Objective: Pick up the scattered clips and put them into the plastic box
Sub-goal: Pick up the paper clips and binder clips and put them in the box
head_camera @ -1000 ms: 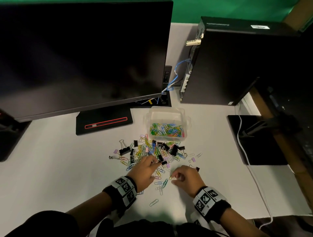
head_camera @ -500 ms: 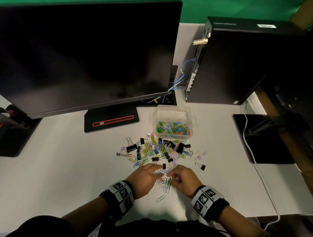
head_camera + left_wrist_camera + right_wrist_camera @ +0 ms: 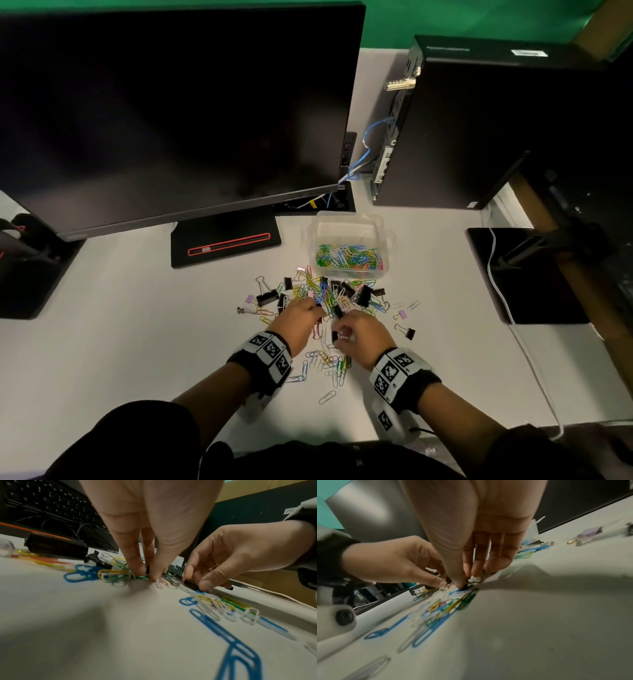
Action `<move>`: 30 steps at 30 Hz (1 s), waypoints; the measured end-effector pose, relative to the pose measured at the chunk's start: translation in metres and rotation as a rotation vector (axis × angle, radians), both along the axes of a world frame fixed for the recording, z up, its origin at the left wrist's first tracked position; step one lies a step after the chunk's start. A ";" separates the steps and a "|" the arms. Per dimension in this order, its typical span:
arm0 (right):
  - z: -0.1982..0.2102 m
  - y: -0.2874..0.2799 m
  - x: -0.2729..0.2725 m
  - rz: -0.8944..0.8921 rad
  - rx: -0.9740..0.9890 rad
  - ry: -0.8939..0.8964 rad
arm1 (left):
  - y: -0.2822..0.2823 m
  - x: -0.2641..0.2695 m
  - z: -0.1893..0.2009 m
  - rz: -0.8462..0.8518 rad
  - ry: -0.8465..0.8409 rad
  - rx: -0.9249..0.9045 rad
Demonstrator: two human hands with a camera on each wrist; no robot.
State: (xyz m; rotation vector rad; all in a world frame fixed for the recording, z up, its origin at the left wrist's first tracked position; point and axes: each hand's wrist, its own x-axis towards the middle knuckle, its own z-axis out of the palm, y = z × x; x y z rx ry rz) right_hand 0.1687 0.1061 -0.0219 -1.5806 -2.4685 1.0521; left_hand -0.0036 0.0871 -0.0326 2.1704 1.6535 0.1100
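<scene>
Nearest the person, a loose strew of paper clips (image 3: pixel 334 368) in blue, white, yellow and green lies on the white desk (image 3: pixel 120 342), on the near side of the main clip heap (image 3: pixel 329 296); at that heap's near edge the right hand (image 3: pixel 363 337) pinches a small black binder clip (image 3: pixel 334 336) between thumb and fingers; just left of it, the left hand (image 3: pixel 298 320) pinches into the coloured clips with fingertips together; the heap mixes bright wire clips and black binder clips; directly beyond it stands the clear plastic box (image 3: pixel 349 222), open, coloured clips covering its floor; past that, a dark monitor (image 3: pixel 171 113).
</scene>
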 end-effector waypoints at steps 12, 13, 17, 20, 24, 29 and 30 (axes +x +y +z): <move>-0.003 -0.008 0.029 0.017 -0.032 0.068 | -0.007 -0.032 0.026 0.240 -0.340 -0.063; -0.002 -0.009 0.029 0.033 -0.025 0.055 | -0.008 -0.036 0.027 0.268 -0.333 -0.074; 0.000 -0.007 0.030 0.026 -0.006 -0.014 | -0.020 -0.060 0.031 0.344 -0.256 -0.059; 0.000 -0.005 0.040 -0.036 0.021 -0.025 | -0.025 -0.080 0.033 0.386 -0.192 -0.062; 0.000 0.000 0.060 -0.118 0.052 -0.103 | -0.022 -0.104 0.028 0.481 -0.092 -0.025; 0.004 0.005 0.056 -0.124 0.089 -0.060 | -0.019 -0.114 0.017 0.575 0.062 -0.106; 0.006 0.004 0.051 -0.102 0.098 -0.036 | -0.019 -0.112 0.016 0.587 0.077 -0.113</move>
